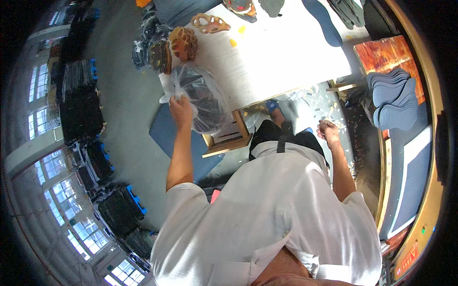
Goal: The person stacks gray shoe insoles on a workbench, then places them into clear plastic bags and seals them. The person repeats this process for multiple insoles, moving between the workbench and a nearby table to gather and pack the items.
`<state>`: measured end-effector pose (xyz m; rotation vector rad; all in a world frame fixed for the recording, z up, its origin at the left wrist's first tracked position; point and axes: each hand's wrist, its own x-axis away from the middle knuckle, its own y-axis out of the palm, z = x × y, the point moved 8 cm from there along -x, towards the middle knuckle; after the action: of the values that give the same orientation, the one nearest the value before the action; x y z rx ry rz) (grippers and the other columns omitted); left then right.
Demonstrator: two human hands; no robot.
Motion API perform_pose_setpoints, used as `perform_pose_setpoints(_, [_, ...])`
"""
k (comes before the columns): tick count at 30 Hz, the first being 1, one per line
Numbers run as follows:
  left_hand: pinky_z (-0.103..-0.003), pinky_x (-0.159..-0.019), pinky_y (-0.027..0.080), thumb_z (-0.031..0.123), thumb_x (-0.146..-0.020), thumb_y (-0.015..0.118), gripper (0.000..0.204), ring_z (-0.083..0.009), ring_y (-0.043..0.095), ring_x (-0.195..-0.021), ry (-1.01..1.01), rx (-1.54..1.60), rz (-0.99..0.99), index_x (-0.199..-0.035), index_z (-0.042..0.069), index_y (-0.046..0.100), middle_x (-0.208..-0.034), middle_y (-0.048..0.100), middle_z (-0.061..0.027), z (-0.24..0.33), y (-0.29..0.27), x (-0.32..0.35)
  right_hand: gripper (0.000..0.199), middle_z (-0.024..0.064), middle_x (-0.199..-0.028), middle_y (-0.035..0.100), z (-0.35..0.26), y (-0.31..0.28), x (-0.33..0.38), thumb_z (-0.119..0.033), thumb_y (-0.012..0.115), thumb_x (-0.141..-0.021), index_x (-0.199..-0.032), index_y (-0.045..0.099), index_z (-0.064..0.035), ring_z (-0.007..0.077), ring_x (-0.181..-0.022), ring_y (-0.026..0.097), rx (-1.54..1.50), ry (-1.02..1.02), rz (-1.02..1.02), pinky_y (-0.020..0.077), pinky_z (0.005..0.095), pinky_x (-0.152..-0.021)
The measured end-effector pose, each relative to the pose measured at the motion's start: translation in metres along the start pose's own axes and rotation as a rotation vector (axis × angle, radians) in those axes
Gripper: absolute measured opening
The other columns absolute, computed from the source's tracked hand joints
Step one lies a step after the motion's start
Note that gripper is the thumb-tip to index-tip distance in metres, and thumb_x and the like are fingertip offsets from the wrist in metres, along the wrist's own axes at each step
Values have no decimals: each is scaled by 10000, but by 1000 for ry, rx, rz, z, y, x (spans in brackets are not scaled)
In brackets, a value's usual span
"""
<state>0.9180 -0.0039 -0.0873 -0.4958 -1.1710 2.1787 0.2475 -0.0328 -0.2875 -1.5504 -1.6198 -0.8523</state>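
My left hand (pixel 181 110) is closed on the gathered edge of a clear plastic bag (pixel 206 97) at the near left corner of the white worktable (pixel 272 57). Dark flat pieces show through the film, but their exact kind is hard to make out. The bag hangs partly over the table's edge, above an open wooden drawer (pixel 229 148). My right hand (pixel 328 131) is held low beside my right leg, off the table, with its fingers curled in. Whatever it may hold is hidden.
Brown cut-out sole shapes (pixel 184 44) lie at the table's left edge beside bagged bundles (pixel 151 45). A dark insole shape (pixel 324 21) lies at the far right. Stacked dark insoles (pixel 393 100) sit on the right-hand bench. Scraps (pixel 315 102) litter the floor.
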Motion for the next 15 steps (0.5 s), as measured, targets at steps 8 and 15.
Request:
perform_pose_setpoints(8, [-654,-1147,306,479,-993,553,807,-524,265,-1480,184,-562,-147,-1643,168,188,-1661,177,-285,22,54,85,161,61,-853,686,128,-90,28,-60,659,-960,-1118,671,-31,132,-611,621,-114,86,74,527,272,-527])
perform_pose_setpoints(15, [-656,-1201,187,536,-931,632,942,-457,177,-1538,92,-753,-121,-1652,142,172,-1687,171,-239,81,26,99,203,70,-851,694,165,-182,84,-43,635,-934,-1126,688,-5,139,-628,634,-234,-85,163,538,274,-526])
